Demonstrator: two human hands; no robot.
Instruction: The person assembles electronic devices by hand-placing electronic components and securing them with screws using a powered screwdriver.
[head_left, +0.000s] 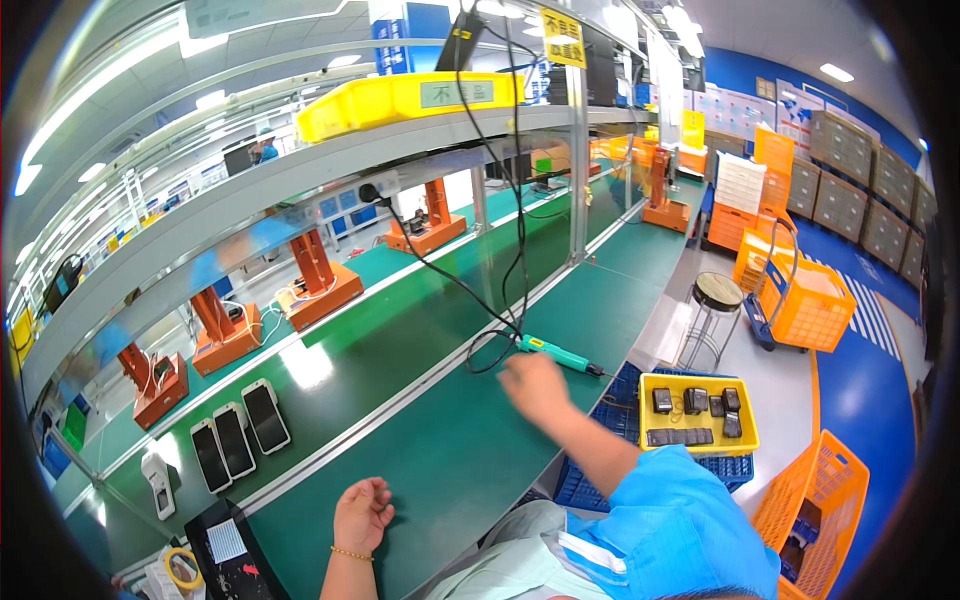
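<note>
My right hand (537, 388) hovers over the green bench top (440, 440), just on the near side of a teal electric screwdriver (558, 354). Its fingers are curled in. Whatever they may hold is hidden beneath the hand. The screwdriver lies on the bench with its tip pointing right. Its black cable loops beside my fingertips and runs up to the overhead frame. Nearer the front left, my left hand (362, 514), with a thin bracelet at the wrist, is half curled with its fingers loose. Nothing shows in it.
Several white handheld devices, one a phone-like unit (265, 416), lie on the conveyor at left. A black tray (222, 550) sits near left. At right a yellow bin (745, 425) holds black parts. Behind it stand a stool (718, 292) and an orange crate (808, 310).
</note>
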